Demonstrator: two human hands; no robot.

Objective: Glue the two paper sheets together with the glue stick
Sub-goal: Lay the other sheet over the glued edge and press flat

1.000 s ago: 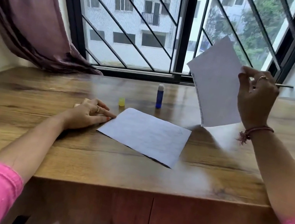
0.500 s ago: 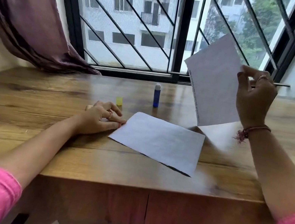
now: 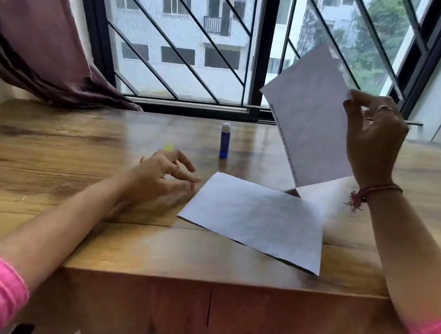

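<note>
White flat sheet (image 3: 257,220) lies just beside the left hand (image 3: 161,180).

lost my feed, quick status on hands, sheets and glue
Right hand pinches raised sheet; left hand open, beside flat sheet. Glue stick upright, uncapped, untouched; yellow cap behind left hand. Nothing in the way.

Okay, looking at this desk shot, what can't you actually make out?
Head view only:
- Yellow cap: partly hidden behind the left hand, blurred.
- Held sheet: its print too blurred to read; one edge behind the right hand.
- Glue stick: label too small.
- Flat sheet: whether glue is on it.
</note>
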